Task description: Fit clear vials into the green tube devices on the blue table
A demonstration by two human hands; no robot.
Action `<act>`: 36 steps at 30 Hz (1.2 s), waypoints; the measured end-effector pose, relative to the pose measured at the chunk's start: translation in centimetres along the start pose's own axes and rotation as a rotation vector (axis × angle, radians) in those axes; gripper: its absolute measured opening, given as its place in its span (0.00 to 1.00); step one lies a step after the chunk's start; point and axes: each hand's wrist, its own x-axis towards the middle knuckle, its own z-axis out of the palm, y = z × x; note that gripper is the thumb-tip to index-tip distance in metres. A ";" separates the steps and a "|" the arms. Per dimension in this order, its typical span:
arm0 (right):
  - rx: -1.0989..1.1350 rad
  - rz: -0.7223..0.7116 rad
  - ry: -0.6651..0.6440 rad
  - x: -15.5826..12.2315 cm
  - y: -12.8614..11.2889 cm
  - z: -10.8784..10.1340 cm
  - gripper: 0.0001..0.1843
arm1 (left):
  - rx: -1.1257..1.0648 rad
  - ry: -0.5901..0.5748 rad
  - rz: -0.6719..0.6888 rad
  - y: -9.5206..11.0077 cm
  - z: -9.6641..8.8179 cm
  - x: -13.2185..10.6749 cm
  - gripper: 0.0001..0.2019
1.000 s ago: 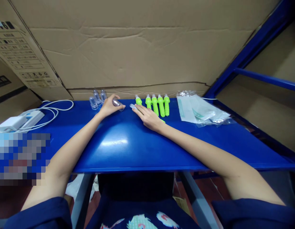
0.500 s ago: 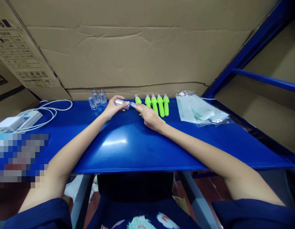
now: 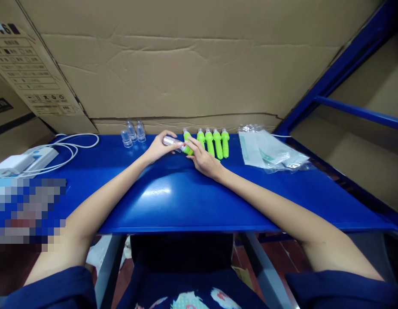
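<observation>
My left hand (image 3: 160, 148) is closed round a clear plastic cap (image 3: 171, 141), fingers wrapped over its far side. My right hand (image 3: 203, 159) grips a lime-green handheld tool (image 3: 187, 149) with a small red spot near its front. The cap's open end meets the front of this tool, whose tip seems to be inside; how deep I cannot tell. Most of the tool is hidden under my right fingers. Behind and right of them, several matching lime-green tools (image 3: 217, 143) with clear tips lie in a row. Three more clear caps (image 3: 126, 139) stand to the left.
Clear plastic bags with pale inserts (image 3: 269, 148) lie at the right of the blue table (image 3: 186, 197). A white power strip (image 3: 41, 161) with a looped cable (image 3: 86, 136) sits at the left. A cardboard wall (image 3: 192, 64) closes off the back, and a blue metal frame (image 3: 356, 111) rises at the right.
The cap and the green tool's tip, slightly apart before, are now together. My left hand has moved a little right with the cap. More of the tool's green body shows.
</observation>
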 end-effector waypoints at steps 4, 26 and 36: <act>0.028 0.063 0.070 -0.2 0.7 0.0 0.33 | -0.002 -0.035 0.017 -0.1 -0.2 0.0 0.31; -0.266 0.065 -0.017 0.2 -0.4 -0.5 0.30 | 0.199 -0.167 0.002 0.8 -0.6 -0.6 0.28; -0.275 -0.001 -0.062 -0.1 -0.1 -0.8 0.32 | 0.789 -0.269 0.239 1.5 1.0 -1.4 0.26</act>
